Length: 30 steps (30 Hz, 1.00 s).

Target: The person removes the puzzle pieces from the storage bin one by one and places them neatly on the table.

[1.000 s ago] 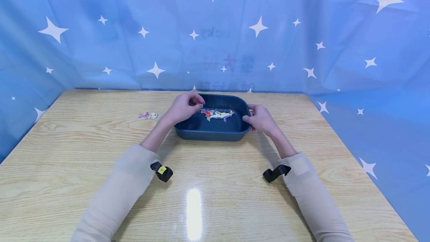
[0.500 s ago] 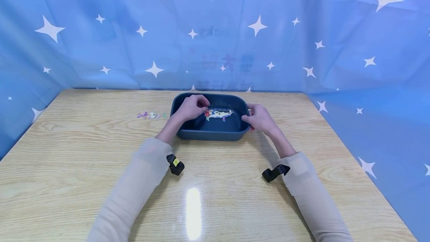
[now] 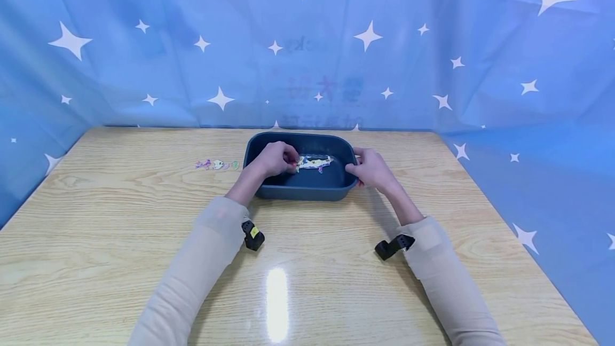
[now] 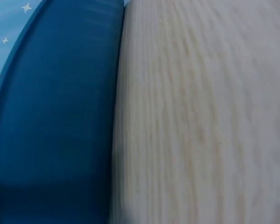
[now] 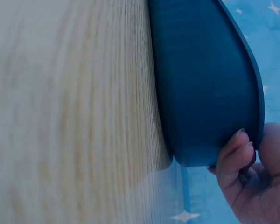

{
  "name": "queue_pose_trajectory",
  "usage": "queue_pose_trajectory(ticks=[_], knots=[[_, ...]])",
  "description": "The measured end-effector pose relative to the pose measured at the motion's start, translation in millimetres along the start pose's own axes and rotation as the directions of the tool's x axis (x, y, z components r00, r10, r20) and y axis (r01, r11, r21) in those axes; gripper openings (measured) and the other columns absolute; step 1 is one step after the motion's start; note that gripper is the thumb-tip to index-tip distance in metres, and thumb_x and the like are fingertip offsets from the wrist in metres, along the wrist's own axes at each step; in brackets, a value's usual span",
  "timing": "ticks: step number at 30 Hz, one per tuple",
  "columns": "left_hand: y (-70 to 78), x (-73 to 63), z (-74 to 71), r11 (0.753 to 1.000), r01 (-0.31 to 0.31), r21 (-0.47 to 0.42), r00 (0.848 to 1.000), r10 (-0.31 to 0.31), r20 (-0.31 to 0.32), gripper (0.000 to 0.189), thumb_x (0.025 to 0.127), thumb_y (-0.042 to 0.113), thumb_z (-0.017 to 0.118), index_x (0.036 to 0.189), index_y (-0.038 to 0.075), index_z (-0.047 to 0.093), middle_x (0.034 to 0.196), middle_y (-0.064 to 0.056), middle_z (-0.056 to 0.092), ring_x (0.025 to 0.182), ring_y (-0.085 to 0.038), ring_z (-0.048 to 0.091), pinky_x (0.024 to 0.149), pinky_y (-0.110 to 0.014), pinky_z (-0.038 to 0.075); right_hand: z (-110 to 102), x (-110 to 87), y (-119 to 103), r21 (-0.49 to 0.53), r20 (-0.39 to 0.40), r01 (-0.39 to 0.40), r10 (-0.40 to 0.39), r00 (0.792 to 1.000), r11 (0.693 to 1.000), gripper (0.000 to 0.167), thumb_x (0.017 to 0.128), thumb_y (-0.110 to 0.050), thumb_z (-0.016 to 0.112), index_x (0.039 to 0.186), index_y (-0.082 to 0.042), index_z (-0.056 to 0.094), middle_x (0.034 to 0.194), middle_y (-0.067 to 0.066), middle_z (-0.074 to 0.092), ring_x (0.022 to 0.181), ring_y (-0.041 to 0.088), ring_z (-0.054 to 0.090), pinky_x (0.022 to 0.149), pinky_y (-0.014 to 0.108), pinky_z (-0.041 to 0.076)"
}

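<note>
In the head view, a dark blue tub [image 3: 307, 193] stands on the table with flat, colourful sticker-like pieces [image 3: 315, 163] on its floor. My left hand [image 3: 277, 158] reaches over the near left rim into it. Its curled thumb and fingers pinch at a small red piece [image 3: 294, 165] at the left end of these pieces, mostly covered by the fingertips. My right hand [image 3: 372, 168] grips the tub's right end. The right wrist view shows the thumb at the rim and the fingers [image 5: 235, 151] against the outer wall. The left wrist view shows only the tub wall [image 4: 58, 112] and table.
Left of the tub, several small flat pieces [image 3: 218, 165] lie in a row on the wooden table [image 3: 336, 271]. A blue star-patterned cloth [image 3: 307, 68] hangs behind and at both sides. Each sleeve carries a black wrist camera [image 3: 253, 236].
My left hand has moved right and down into the tub, its fingers closing over the red piece. The row of small pieces shows fully now. The right hand has kept its grip.
</note>
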<state>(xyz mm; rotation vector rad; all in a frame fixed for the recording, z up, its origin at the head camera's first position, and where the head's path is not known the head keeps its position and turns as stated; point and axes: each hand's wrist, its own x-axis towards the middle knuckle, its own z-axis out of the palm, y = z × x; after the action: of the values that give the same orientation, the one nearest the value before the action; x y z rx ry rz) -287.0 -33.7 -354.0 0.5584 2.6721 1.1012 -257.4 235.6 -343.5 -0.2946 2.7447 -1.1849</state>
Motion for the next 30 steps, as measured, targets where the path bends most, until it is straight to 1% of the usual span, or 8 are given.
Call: queue_pose_trajectory(ticks=[2, 6, 9, 13, 18, 21, 23, 30], knots=[[0.5, 0.2, -0.1, 1.000, 0.001, 0.006, 1.000, -0.001, 0.003, 0.026, 0.089, 0.003, 0.077, 0.114, -0.001, 0.070, 0.102, -0.011, 0.069, 0.095, -0.024, 0.062, 0.089, -0.036, 0.050, -0.4, 0.1, 0.1, -0.006, 0.000, 0.003, -0.003, 1.000, 1.000, 0.055, 0.098, -0.008, 0.056, 0.150, 0.002, 0.042, 0.058, 0.005, 0.057, 0.047, 0.027, 0.058, 0.049, 0.033, 0.050], [1.7, 1.2, 0.3, 1.000, -0.010, 0.015, 1.000, 0.010, -0.002, 0.029, 0.088, 0.003, 0.076, 0.116, -0.002, 0.068, 0.107, -0.014, 0.068, 0.099, -0.025, 0.061, 0.091, -0.037, 0.050, -1.0, -0.4, -0.2, -0.009, -0.002, 0.004, -0.004, 1.000, 1.000, 0.054, 0.098, -0.008, 0.055, 0.150, 0.003, 0.041, 0.057, 0.005, 0.057, 0.047, 0.027, 0.058, 0.049, 0.033, 0.050], [2.4, 1.8, 0.3, 0.999, -0.026, 0.020, 0.999, 0.026, -0.022, 0.030, 0.088, 0.002, 0.075, 0.116, -0.004, 0.068, 0.107, -0.015, 0.068, 0.099, -0.026, 0.061, 0.091, -0.037, 0.051, -0.9, -0.1, 0.1, -0.006, -0.003, 0.003, -0.003, 1.000, 1.000, 0.055, 0.098, -0.008, 0.055, 0.150, 0.003, 0.041, 0.057, 0.004, 0.057, 0.046, 0.024, 0.057, 0.049, 0.032, 0.050], [2.5, 1.6, 0.0, 0.999, -0.042, 0.022, 0.997, 0.043, -0.058, 0.029, 0.086, 0.002, 0.074, 0.114, -0.005, 0.070, 0.102, -0.015, 0.068, 0.095, -0.025, 0.062, 0.088, -0.037, 0.052, -0.2, 0.8, 1.2, -0.003, 0.003, 0.002, -0.002, 1.000, 1.000, 0.055, 0.098, -0.008, 0.055, 0.150, 0.003, 0.041, 0.056, 0.004, 0.057, 0.045, 0.022, 0.056, 0.048, 0.030, 0.048], [3.7, 0.3, -1.0, 1.000, -0.026, 0.017, 0.997, 0.028, -0.075, 0.028, 0.090, 0.010, 0.074, 0.115, 0.000, 0.070, 0.104, -0.012, 0.069, 0.096, -0.024, 0.062, 0.088, -0.037, 0.052, 0.3, 0.7, 1.7, -0.005, -0.004, 0.007, -0.007, 1.000, 1.000, 0.054, 0.098, -0.009, 0.056, 0.149, 0.002, 0.043, 0.057, 0.004, 0.058, 0.045, 0.021, 0.056, 0.047, 0.028, 0.048], [5.2, -1.0, -2.2, 1.000, -0.011, 0.021, 0.997, 0.012, -0.070, 0.027, 0.092, 0.015, 0.074, 0.116, 0.002, 0.071, 0.106, -0.011, 0.068, 0.097, -0.024, 0.061, 0.088, -0.038, 0.051, 0.0, 0.7, 2.0, 0.001, -0.004, 0.011, -0.011, 1.000, 1.000, 0.054, 0.098, -0.008, 0.056, 0.149, 0.003, 0.042, 0.057, 0.005, 0.058, 0.045, 0.023, 0.057, 0.047, 0.029, 0.048], [5.3, -1.4, -2.8, 1.000, -0.015, 0.025, 0.998, 0.016, -0.067, 0.028, 0.092, 0.016, 0.074, 0.116, 0.002, 0.071, 0.107, -0.011, 0.069, 0.098, -0.024, 0.061, 0.088, -0.038, 0.051, -0.1, 0.9, 2.2, 0.006, -0.002, 0.011, -0.011, 1.000, 1.000, 0.055, 0.098, -0.007, 0.056, 0.149, 0.004, 0.041, 0.058, 0.005, 0.058, 0.046, 0.024, 0.057, 0.047, 0.029, 0.048], [4.3, -4.1, -5.2, 0.999, -0.033, -0.031, 0.997, 0.030, -0.069, 0.029, 0.091, 0.007, 0.073, 0.119, 0.001, 0.072, 0.113, -0.013, 0.068, 0.095, -0.025, 0.060, 0.082, -0.037, 0.051, 0.6, 1.2, 2.8, 0.000, -0.001, -0.001, 0.001, 1.000, 1.000, 0.054, 0.098, -0.007, 0.055, 0.149, 0.004, 0.041, 0.060, 0.006, 0.060, 0.048, 0.024, 0.059, 0.049, 0.031, 0.051]])
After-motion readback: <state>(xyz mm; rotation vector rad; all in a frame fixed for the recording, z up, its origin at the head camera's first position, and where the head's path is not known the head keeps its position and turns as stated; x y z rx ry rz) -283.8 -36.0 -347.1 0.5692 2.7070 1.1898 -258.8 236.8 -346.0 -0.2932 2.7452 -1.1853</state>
